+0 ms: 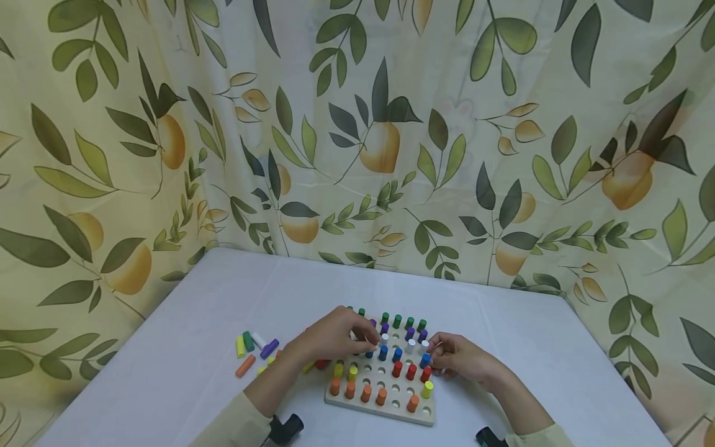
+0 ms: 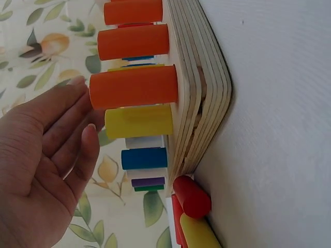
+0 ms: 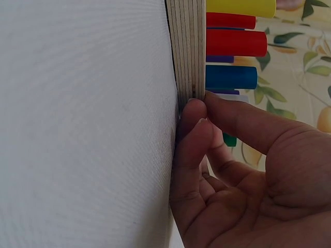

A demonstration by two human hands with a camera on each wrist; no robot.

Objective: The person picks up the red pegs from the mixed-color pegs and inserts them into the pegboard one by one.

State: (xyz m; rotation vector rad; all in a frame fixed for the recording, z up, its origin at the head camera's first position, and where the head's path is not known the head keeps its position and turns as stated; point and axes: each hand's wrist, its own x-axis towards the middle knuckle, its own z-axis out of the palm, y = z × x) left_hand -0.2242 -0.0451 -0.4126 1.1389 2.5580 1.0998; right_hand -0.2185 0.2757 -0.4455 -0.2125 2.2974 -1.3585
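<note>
Behind the counter (image 1: 503, 310), which we see spread with white, hangs a curtain (image 1: 458, 155) printed with leaves and orange fruit. On it lies a pale, layered-wood pegboard (image 1: 402, 413), partly filled with upright coloured pegs (image 1: 413, 403); loose pegs (image 1: 269, 349) lie left of the pegboard. The person's right hand (image 1: 463, 360) pinches the pegboard's right edge. The left hand (image 1: 335, 332) is over the pegboard, fingers bent; we cannot tell whether it holds a peg. We judge the pegs light, stiff and smooth, perhaps slippery, best pinched near their tops; the pegboard seems rigid, best steadied by its edge.
</note>
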